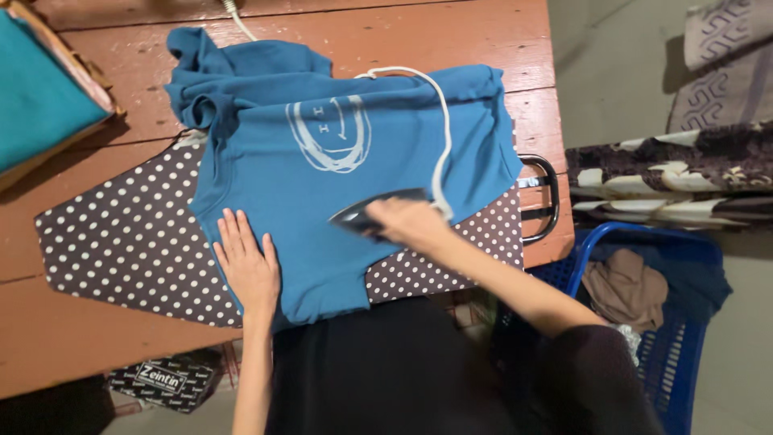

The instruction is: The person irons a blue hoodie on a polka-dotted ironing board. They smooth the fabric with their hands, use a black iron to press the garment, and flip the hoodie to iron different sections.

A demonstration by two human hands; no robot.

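Head view, looking down: I see a blue hooded sweatshirt (322, 185) spread flat over a dark ironing pad with white polka dots (121, 242), which lies on a worn reddish wooden bench (97, 338). The sweatshirt carries a white circular print on its upper middle, and its sleeve is bunched at the upper left.

The left hand (248, 270) is open, palm down, fingers together and extended, pressing on the lower left edge of the sweatshirt where it meets the pad. The right hand (411, 221) is closed around the handle of an iron (370, 211), which sits on the lower right part of the sweatshirt, its pointed end facing left. The iron is blurred, so I cannot make out finer detail. A white cord (439, 129) runs up from the right hand in a loop across the garment's upper right.

At the bench's right edge I note a metal bracket (543, 201). A blue plastic laundry basket (684, 322) stands on the floor to the lower right, holding tan and dark cloth. Patterned fabric (668, 173) lies beyond it. A teal folded cloth (36, 89) rests at the upper left of the bench.
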